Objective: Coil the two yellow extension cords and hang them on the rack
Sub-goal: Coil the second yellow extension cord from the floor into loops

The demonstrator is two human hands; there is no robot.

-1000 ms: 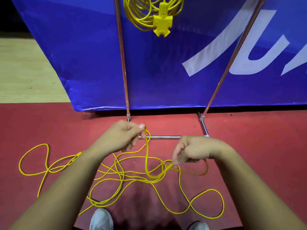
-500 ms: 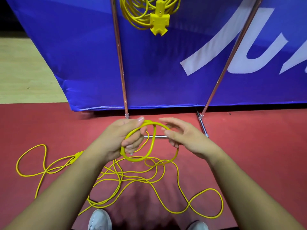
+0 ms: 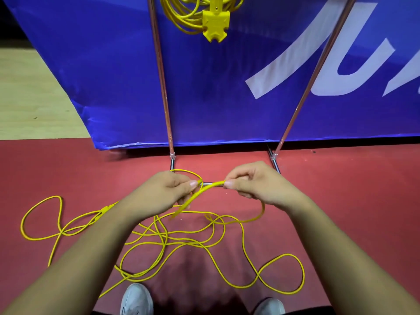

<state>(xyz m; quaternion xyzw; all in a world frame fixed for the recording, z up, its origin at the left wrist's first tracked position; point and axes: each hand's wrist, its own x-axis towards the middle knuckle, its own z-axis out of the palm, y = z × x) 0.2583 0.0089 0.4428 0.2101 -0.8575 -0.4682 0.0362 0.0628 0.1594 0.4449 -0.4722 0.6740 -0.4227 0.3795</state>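
A loose yellow extension cord sprawls in tangled loops over the red floor in front of me. My left hand pinches a small loop of it between thumb and fingers. My right hand pinches the same cord a short way to the right, and a short stretch arcs between the two hands. A second yellow cord hangs coiled at the top of the metal rack, with its yellow multi-outlet block dangling below the coil.
The rack's two slanted poles meet a low crossbar on the floor just behind my hands. A blue banner stands behind the rack. Pale wooden floor lies at the left. My two grey shoes show at the bottom edge.
The wide loop held between both hands half a second ago has gone. My right hand now pinches a further stretch of cord and both hands sit closer together.
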